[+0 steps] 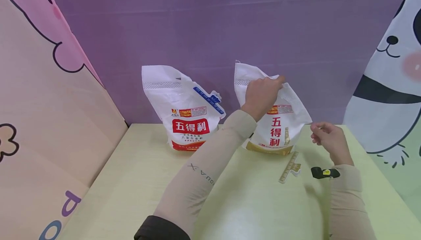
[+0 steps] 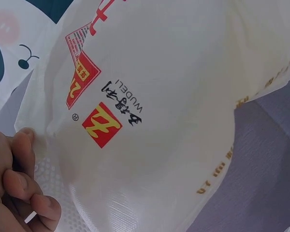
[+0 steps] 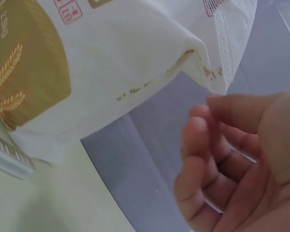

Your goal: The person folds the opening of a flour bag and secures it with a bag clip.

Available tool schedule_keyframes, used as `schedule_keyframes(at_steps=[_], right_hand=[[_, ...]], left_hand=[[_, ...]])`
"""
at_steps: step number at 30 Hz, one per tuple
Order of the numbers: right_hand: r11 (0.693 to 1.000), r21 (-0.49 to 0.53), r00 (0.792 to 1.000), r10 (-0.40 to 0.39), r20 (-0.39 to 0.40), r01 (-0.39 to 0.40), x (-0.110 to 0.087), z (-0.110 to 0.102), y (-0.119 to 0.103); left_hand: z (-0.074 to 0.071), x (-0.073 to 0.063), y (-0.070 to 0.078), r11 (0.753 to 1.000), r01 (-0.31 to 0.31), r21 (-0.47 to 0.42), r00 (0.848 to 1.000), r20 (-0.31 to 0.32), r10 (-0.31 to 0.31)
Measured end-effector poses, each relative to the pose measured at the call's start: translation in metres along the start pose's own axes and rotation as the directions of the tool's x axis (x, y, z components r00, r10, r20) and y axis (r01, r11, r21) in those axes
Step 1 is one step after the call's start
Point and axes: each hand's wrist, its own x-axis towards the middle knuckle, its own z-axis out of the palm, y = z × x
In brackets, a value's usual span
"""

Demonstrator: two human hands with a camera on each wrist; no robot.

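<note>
A white flour bag [image 1: 279, 134] with red lettering and a gold base stands on the table, its top leaning left. My left hand [image 1: 263, 95] grips the bag's upper edge; in the left wrist view its curled fingers [image 2: 21, 186] lie against the plastic. At the bag's right corner, my right hand [image 1: 330, 141] pinches the tip between thumb and forefinger, the contact partly hidden in the right wrist view. A gold ruler-like sealing clip [image 1: 290, 167] lies on the table in front of the bag.
A second white flour bag [image 1: 190, 126] stands to the left, a blue clip [image 1: 208, 100] across its slanted upper right edge. Behind the pale table [image 1: 243, 210] hangs a purple backdrop [image 1: 197, 24]. Printed cartoon panels flank both sides.
</note>
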Motion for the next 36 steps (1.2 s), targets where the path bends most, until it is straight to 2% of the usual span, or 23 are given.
schedule_keyframes(at_steps=[5,13,18,21,24,27,29,36], right_hand=[[0.989,-0.14,0.989,-0.023,0.147,0.044,-0.001,-0.003,0.005],[0.979,-0.194,0.946,0.004,0.324,0.062,0.002,-0.004,0.013],[0.96,-0.271,0.903,0.06,0.426,0.064,0.004,0.001,0.019],[0.953,-0.293,0.863,0.085,0.497,0.075,0.004,0.005,0.023],[0.945,-0.311,0.812,0.106,0.574,0.097,0.003,0.009,0.026],[0.939,-0.332,0.772,0.141,0.62,0.095,0.0,0.013,0.028],[0.936,-0.344,0.758,0.169,0.63,0.078,-0.002,0.016,0.028],[0.933,-0.359,0.737,0.221,0.638,0.03,-0.006,0.027,0.027]], left_hand=[[0.0,0.0,-0.002,1.0,0.0,0.008,1.0,0.001,0.0],[0.001,-0.001,-0.002,1.0,-0.004,-0.001,1.0,-0.011,0.004],[0.002,0.0,-0.002,1.0,-0.004,-0.012,1.0,-0.016,0.003],[0.002,0.0,-0.002,1.0,0.002,-0.019,1.0,-0.008,-0.002],[0.002,0.0,-0.002,1.0,0.012,-0.025,1.0,0.003,-0.012],[0.002,0.001,-0.001,0.999,0.022,-0.025,1.0,0.012,-0.022],[0.002,0.001,-0.001,0.999,0.028,-0.023,0.999,0.018,-0.027],[0.002,0.0,0.0,0.999,0.037,-0.032,0.999,0.032,-0.036]])
